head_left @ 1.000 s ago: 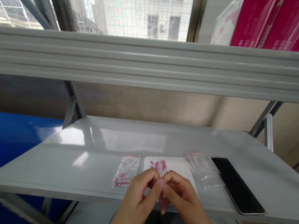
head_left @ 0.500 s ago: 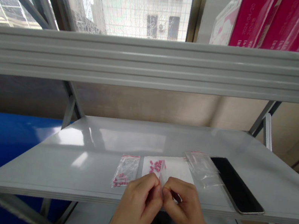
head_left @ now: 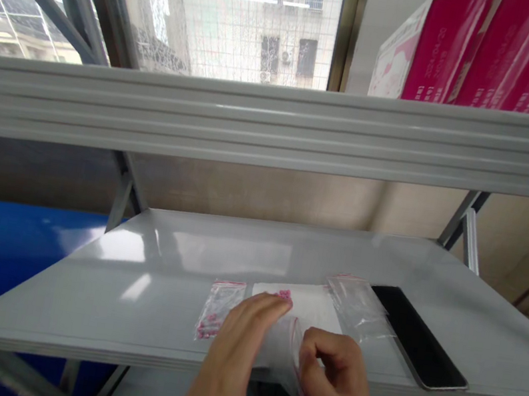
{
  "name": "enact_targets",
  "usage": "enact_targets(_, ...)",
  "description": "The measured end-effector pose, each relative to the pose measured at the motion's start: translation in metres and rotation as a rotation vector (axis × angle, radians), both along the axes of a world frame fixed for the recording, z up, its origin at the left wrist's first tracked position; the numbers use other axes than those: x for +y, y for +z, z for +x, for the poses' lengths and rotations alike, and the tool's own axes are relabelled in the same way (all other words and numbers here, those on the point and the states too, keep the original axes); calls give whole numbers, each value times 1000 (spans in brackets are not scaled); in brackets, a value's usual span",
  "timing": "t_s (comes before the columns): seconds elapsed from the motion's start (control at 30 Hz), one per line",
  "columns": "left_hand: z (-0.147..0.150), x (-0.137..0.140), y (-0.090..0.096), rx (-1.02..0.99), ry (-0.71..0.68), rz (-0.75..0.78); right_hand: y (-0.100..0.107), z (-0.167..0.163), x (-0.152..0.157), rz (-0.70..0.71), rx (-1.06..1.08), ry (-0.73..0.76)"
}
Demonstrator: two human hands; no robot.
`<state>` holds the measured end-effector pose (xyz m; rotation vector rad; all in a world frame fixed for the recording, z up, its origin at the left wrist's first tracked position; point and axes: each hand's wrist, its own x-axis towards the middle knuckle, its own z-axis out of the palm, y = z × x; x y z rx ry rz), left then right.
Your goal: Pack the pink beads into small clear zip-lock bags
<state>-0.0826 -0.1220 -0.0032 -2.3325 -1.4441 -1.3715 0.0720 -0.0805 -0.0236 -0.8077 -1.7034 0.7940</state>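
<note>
1. From where I stand, the right hand [head_left: 338, 389] has its fingers curled in and is pinching the edge of a small, clear plastic bag with a thin red line along its mouth [head_left: 283, 350].
2. The left hand [head_left: 230, 371] is opened out, fingers stretched together and thumb well apart; I can't tell whether its palm touches that bag.
3. The pinched bag hangs between the two hands, over the front edge of the glossy, pale grey shelf board [head_left: 165, 306].
4. Just beyond the left fingertips, small pink beads [head_left: 284, 294] show on a white rectangular sheet [head_left: 315, 301], partly hidden by the hand.
5. Left of the sheet lies a clear, red-lined bag containing pink pieces [head_left: 222, 302].
6. On the right, flat clear plastic bags [head_left: 357, 305] overlap a black, slab-shaped phone [head_left: 421, 339].
</note>
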Motion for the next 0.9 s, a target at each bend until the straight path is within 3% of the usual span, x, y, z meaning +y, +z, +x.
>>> enact_targets(0.27,1,11,-22,-27,47,-37,-7,-6,9,-189,18,7)
enact_targets(0.43,3,10,-29,-147,105,39,-13,1,15,-296,28,123)
enact_targets(0.53,3,7,-42,-227,201,62,-21,7,25,-306,65,52)
enact_targets(0.7,11,5,-72,-247,294,39,-36,8,53,-143,-107,-139)
enact_targets(0.9,20,9,-86,-153,401,146,-23,-13,80,205,-471,47)
